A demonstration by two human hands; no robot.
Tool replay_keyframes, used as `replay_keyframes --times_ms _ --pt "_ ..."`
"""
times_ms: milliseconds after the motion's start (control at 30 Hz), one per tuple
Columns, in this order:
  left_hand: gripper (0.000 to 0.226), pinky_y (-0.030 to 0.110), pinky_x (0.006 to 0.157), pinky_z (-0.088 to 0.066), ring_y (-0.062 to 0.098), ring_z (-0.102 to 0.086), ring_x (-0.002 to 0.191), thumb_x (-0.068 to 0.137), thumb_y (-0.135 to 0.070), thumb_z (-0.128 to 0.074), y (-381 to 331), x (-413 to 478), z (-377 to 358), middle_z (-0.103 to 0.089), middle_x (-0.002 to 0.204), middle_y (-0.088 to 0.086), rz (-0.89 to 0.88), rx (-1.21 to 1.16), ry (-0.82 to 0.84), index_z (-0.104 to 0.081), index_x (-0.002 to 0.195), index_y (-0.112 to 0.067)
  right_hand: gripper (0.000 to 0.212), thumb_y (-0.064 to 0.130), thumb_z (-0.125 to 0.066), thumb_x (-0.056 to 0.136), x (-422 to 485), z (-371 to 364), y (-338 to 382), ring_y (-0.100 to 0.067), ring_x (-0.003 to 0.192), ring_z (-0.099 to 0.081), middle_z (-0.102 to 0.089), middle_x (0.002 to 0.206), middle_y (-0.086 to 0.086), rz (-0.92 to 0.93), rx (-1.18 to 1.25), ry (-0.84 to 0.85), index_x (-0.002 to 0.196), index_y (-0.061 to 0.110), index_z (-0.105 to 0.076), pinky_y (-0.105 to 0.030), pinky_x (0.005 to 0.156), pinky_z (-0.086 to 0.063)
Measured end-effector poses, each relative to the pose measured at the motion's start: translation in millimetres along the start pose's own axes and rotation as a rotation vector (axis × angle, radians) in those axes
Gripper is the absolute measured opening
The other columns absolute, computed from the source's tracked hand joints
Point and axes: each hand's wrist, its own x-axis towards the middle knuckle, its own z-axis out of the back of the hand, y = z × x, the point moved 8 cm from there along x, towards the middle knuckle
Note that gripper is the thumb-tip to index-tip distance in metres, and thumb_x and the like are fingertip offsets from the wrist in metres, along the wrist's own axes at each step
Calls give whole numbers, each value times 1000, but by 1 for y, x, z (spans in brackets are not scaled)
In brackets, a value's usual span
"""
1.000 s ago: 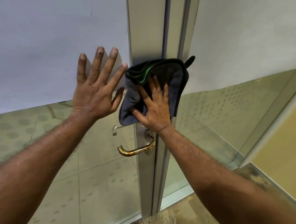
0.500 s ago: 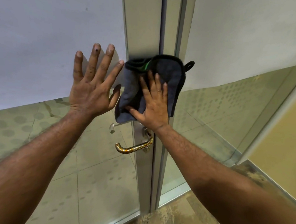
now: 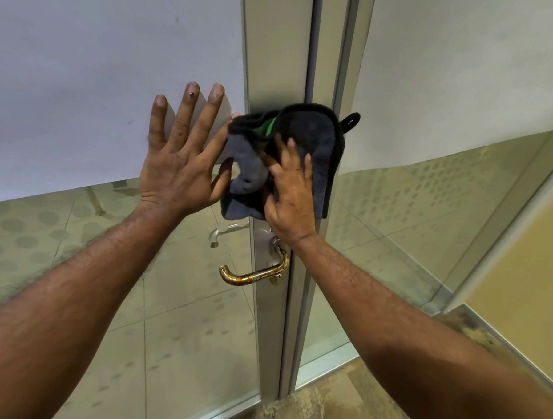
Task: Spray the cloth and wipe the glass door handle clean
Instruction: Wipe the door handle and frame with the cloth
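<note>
left hand (image 3: 178, 169): spread wide, fingers straight and fanned, laid flat against the frosted glass (image 3: 99, 72) just left of the door frame (image 3: 277, 49); nothing is held.
right hand (image 3: 290, 197): fingers and thumb are laid nearly straight on the cloth (image 3: 317, 137), which is pressed against the frame.
cloth: dark grey with black binding and a green tag, placed on the frame above the handle; it is folded, and bunched at its left side.
cloth edges: the top edge is arched across the frame. the right edge overhangs the dark seam onto the neighbouring post (image 3: 327, 68), with a hanging loop (image 3: 352, 119) beyond it. the left edge is met by the left forefinger and thumb, though contact cannot be told. the bottom edge hangs just above the handle plate (image 3: 262, 250).
door handle (image 3: 252, 273): a brass-coloured lever, set below the right wrist and apart from the cloth, its curved free end pointed left; it is touched by neither hand.
far-side handle (image 3: 222, 233): a silver lever is seen through the glass, between the cloth and the brass lever.
room for moving: bare frame is shown from the cloth's top edge upward; the lever lies uncovered between the two forearms.
floor (image 3: 322, 410): mottled brown, met by the frame's foot.
</note>
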Motion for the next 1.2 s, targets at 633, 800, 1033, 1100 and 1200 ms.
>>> replay_keyframes --times_ms 633,800,1033,1100,1200 --pt "67 54 120 13 42 -11 153 103 -49 -33 0 -1 0 -10 169 15 5 13 -57 -20 163 -21 40 0 -67 82 -48 -5 -2 -35 143 -29 -47 146 -25 205 -19 260 121 -3 -64 -34 125 -7" --pt "67 52 119 19 41 -8 153 103 -48 -31 1 -1 -1 -7 169 15 14 14 -16 -19 163 -22 41 -3 -66 80 -52 20 -31 -29 143 -38 -49 148 -14 96 -138 171 121 2 -63 -52 119 -25" --pt "65 52 120 16 42 -11 153 104 -47 -29 1 -1 0 -10 169 15 19 2 -31 -21 163 -22 58 4 -54 84 -45 -6 -12 -28 150 -16 -35 156 -19 45 -20 234 141 9 -46 -45 124 0" --pt "65 52 119 17 42 -9 153 104 -47 -29 1 -1 -1 -9 169 15 18 7 -28 -20 163 -22 47 1 -59 84 -58 -5 -12 -33 144 -31 -44 151 -20 161 -19 289 131 4 -58 -46 123 -15" --pt "66 51 119 18 40 -6 153 103 -48 -28 2 -1 -2 -5 170 14 21 2 -13 -18 163 -23 41 0 -68 83 -75 10 -32 -29 130 -49 -52 146 -14 135 -58 288 123 4 -63 -42 112 -35"
